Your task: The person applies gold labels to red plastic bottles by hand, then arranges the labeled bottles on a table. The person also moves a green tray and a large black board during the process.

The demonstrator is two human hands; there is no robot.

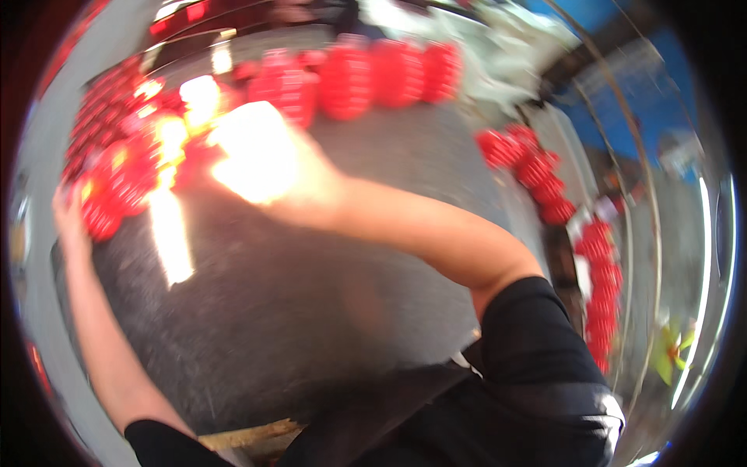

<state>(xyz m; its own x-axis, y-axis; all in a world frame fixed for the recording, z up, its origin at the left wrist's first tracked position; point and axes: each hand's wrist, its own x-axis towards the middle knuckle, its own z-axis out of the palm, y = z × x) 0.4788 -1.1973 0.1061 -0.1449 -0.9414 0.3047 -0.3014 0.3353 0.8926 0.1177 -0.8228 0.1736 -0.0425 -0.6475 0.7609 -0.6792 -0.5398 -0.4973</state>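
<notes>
At the far left, my left hand (70, 214) rests against the outer side of a cluster of glossy red ribbed pieces (128, 175). Its fingers point up along the cluster but are smeared, so I cannot tell whether they grip. My right arm reaches across the dark table to the cluster's right side. Strong light washes out my right hand (272, 159), hiding its fingers and anything in them. Glare also covers part of the red pieces between the two hands.
Several red ribbed bundles (345, 78) stand in a row along the far part of the dark table (311, 288). More red bundles (537, 173) lie at the right edge, with another red string (601, 292) beyond. White plastic sheeting (498, 54) is heaped at the back right.
</notes>
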